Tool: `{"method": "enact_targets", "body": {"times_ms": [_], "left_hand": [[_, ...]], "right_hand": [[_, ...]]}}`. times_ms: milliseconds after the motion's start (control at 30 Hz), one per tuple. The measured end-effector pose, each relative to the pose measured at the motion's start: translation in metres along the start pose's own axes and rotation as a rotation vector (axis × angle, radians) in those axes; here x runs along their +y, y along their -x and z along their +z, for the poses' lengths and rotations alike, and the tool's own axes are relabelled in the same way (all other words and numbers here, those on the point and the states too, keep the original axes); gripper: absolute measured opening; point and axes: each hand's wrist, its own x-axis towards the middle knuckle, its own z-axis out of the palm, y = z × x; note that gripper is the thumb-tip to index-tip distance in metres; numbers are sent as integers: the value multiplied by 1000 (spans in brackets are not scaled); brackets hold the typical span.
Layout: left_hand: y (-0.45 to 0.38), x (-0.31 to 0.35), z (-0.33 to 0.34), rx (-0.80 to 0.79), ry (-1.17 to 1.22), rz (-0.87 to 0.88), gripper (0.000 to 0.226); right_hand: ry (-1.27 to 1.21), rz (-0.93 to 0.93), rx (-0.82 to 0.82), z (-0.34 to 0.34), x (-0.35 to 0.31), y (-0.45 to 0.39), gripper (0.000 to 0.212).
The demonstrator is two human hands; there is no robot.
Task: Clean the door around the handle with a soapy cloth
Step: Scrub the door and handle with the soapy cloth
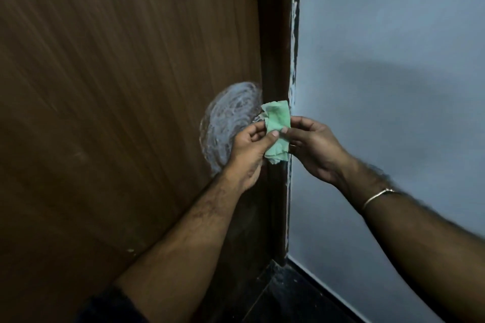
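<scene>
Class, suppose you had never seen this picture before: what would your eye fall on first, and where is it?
First the green cloth at the centre, pinched between the left hand and the right hand in front of the dark door frame. Next the whitish soapy swirl on the brown door, just left of the cloth.

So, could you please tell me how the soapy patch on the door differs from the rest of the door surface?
The soapy patch is whitish and streaked in circular swirls, while the rest of the door is plain brown with straight grain. The patch is a small rounded area beside the dark door frame, partly hidden by the left hand; the bare door fills most of the left side of the view. Both are the same flat panel.
</scene>
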Motion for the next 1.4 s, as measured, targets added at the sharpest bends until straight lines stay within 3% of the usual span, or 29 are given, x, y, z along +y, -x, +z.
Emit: {"method": "enact_targets", "body": {"times_ms": [267, 433, 633, 733, 833, 900, 1033, 1200, 1400], "left_hand": [[2, 14, 6, 140, -19, 82, 25], [5, 19, 14, 204, -68, 106, 53], [4, 19, 14, 251, -197, 84, 40], [4, 16, 15, 250, -249, 90, 31], [7, 12, 10, 235, -251, 65, 28], [9, 4, 3, 215, -212, 19, 30], [17, -31, -16, 261, -291, -62, 10], [13, -71, -47, 356, -257, -196, 26], [-23, -82, -73, 344, -300, -229, 27]], "right_hand": [[13, 26, -88, 7, -13, -11, 32], [27, -40, -78, 7, -19, -15, 21], [13, 15, -94, 0, -20, -19, 24], [-65, 127, -136, -5, -16, -22, 10], [17, 195, -199, -10, -5, -25, 32], [78, 215, -213, -12, 6, -25, 35], [210, 326, -127, -20, 44, -20, 19], [130, 534, -100, -31, 94, -29, 31], [115, 548, 39, -27, 112, -56, 20]]}}
